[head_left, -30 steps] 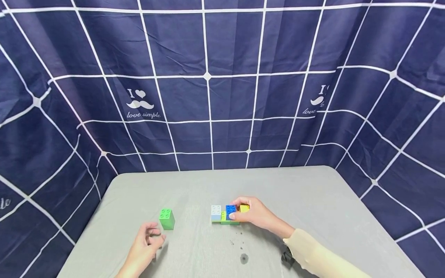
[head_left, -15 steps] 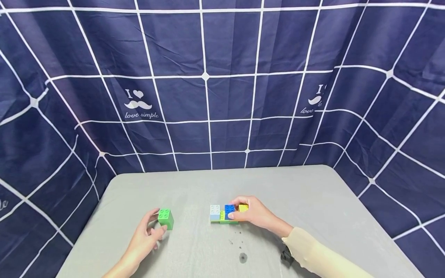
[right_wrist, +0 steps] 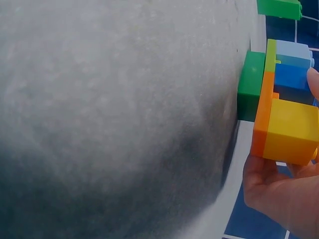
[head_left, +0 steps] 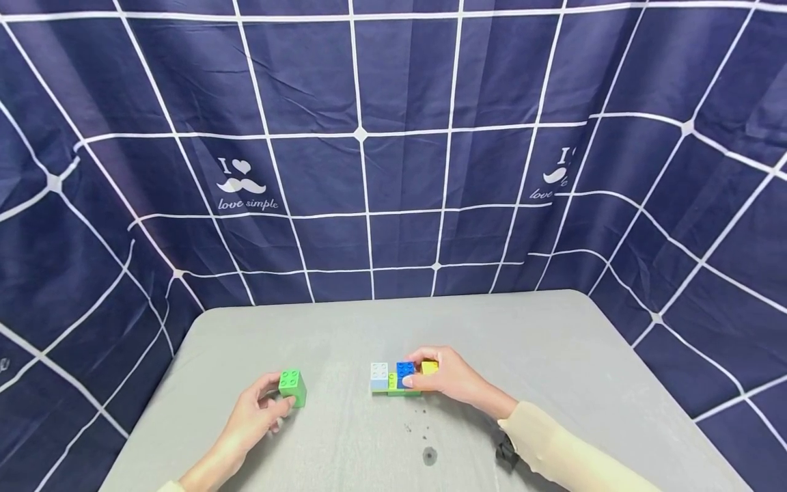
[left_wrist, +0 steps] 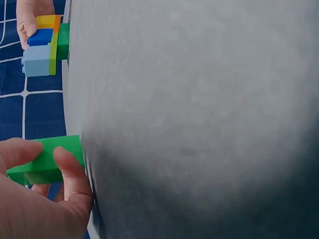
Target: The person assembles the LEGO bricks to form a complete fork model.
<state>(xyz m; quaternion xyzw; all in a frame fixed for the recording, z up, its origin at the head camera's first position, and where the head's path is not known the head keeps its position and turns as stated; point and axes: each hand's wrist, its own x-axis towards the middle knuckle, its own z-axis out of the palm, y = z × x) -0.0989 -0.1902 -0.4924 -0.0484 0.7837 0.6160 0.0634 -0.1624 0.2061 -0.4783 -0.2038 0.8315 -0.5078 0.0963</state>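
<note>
My left hand (head_left: 249, 413) holds a tall green toy brick (head_left: 292, 388) upright on the left of the table, thumb on its near side and fingers behind. In the left wrist view, thumb and index finger press against this green brick (left_wrist: 45, 172). At the centre, my right hand (head_left: 451, 372) pinches the blue brick (head_left: 405, 369) of a built block assembly. That assembly also carries a light blue brick (head_left: 379, 376) and a yellow brick (right_wrist: 291, 132). Below them run lime and orange plates (right_wrist: 261, 119), over a green base brick (right_wrist: 250, 84). Some right fingers are hidden behind the bricks.
A grey cloth-covered table (head_left: 344, 328) spans the front, with a dark blue white-lined curtain (head_left: 406, 171) behind and at both sides. A small black object (head_left: 507, 451) lies beside the right sleeve (head_left: 553, 437). Dark spots (head_left: 430, 456) mark the cloth.
My left hand has come up to the green brick from below left and closed its thumb and fingers around it. My right hand stays at the assembly.
</note>
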